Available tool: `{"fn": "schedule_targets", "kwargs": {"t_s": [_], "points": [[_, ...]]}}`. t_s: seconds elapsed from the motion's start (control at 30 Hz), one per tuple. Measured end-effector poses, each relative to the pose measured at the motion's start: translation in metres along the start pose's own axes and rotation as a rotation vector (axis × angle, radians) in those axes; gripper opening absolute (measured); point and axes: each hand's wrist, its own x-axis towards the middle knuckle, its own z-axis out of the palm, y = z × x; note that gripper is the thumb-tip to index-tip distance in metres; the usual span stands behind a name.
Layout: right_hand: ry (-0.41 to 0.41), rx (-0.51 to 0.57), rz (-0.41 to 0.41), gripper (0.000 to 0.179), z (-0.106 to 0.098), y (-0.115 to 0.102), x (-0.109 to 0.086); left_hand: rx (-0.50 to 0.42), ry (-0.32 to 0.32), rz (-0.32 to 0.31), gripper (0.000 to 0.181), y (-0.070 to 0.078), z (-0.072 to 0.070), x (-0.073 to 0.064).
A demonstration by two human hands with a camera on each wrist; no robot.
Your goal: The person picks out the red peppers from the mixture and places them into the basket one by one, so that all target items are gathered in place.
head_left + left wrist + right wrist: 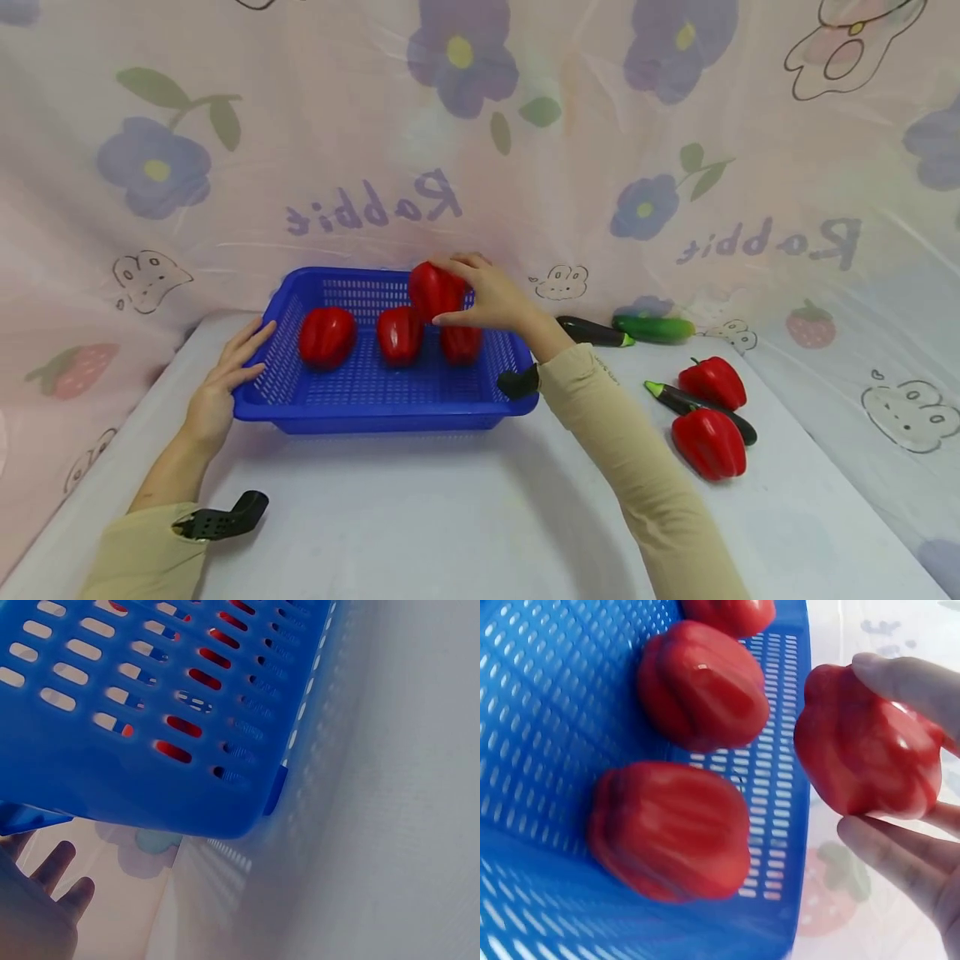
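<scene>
A red bell pepper (pixel 435 292) is gripped between the thumb and fingers of my right hand (pixel 491 293), raised over the far side of a blue plastic basket (pixel 375 410). In the right wrist view the held pepper (pixel 866 746) shows thumb and fingers on opposite sides. Inside the basket lie three more red bell peppers: one at left (pixel 327 337), one in the middle (pixel 400 336), and one at right (pixel 461 344), partly hidden under the held one. My left hand (pixel 221 392) rests with fairly straight fingers against the basket's left rim; in the left wrist view its fingers (pixel 54 866) are spread beside it.
Right of the basket, a dark eggplant (pixel 592 331) and a green cucumber (pixel 654 328) lie near the curtain. Nearer, another eggplant (pixel 686 402) lies between two red bell peppers, a far one (pixel 714 383) and a near one (pixel 709 444). A printed curtain (pixel 480 167) hangs behind the white table (pixel 420 517).
</scene>
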Motion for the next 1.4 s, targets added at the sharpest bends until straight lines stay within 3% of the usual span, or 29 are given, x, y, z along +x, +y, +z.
{"fn": "schedule_targets", "kwargs": {"t_s": [0.4,0.73,1.4], "points": [[-0.060,0.104,-0.024,0.081,0.020,-0.021,0.010,-0.003,0.005,-0.047,0.051,0.000,0.001,-0.001],[-0.122,0.163,-0.041,0.082,0.026,-0.036,0.021,-0.004,0.009,-0.023,0.050,0.003,0.004,-0.001],[-0.327,0.117,-0.149,0.081,0.041,-0.078,0.044,-0.003,-0.009,-0.041,0.051,0.005,0.002,0.001]]}}
